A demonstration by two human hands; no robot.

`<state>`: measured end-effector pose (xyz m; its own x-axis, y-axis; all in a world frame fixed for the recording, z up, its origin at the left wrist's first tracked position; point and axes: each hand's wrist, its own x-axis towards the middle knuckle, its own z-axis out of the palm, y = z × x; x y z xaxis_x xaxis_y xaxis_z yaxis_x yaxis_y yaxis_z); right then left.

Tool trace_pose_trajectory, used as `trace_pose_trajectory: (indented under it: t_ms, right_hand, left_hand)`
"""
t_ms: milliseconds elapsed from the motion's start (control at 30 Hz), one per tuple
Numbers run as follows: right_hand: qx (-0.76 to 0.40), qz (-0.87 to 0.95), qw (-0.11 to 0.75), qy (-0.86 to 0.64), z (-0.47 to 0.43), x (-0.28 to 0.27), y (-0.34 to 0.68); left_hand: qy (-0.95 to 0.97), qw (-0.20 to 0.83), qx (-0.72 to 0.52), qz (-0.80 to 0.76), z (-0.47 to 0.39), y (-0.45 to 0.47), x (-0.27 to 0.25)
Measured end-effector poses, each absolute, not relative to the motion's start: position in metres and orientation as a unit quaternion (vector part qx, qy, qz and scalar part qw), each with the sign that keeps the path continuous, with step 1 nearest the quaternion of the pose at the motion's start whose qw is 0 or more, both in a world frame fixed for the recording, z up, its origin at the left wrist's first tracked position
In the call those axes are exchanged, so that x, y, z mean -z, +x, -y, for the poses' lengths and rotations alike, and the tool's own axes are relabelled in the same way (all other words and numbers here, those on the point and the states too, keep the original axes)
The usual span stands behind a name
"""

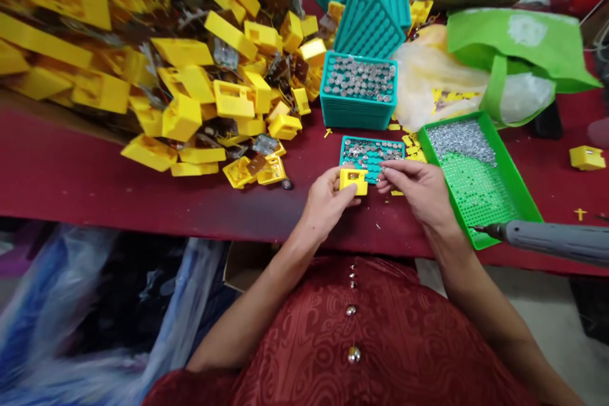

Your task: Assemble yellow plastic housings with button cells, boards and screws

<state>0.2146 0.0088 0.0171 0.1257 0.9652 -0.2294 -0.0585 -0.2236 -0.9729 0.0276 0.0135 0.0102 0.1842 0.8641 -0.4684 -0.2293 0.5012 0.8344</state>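
My left hand (328, 200) is closed round a small yellow plastic housing (353, 182), thumb pressed on its front. A recess with something metallic shows in the housing's face. Just to the right, my right hand (419, 190) pinches at the fingertips; whatever sits there is too small to make out. Behind both hands lies a teal ridged tray (349, 147) with small silver discs like button cells, partly covered by the fingers. A stack of teal trays (358, 113) stands farther back, its top one full of similar discs.
A heap of yellow housings (190, 82) with wires fills the left. To the right, a green basket (523, 203) holds small silver screws (461, 139); a grey electric screwdriver (556, 240) juts over its near corner. Behind are a green bag (518, 44) and loose teal trays (371, 25).
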Motion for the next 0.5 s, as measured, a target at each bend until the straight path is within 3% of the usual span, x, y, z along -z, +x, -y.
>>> trace_pose_trajectory:
  t_ms: [333,500]
  right_hand:
    - [-0.358,0.467,0.501,-0.635,-0.004,-0.020,0.200]
    - [-0.434,0.466,0.467,-0.614,-0.001,-0.029,0.197]
  left_hand:
    - [0.378,0.689,-0.372,-0.493,-0.012,0.028,-0.005]
    - [0.400,0.669,-0.382,-0.497,-0.013,0.025,0.004]
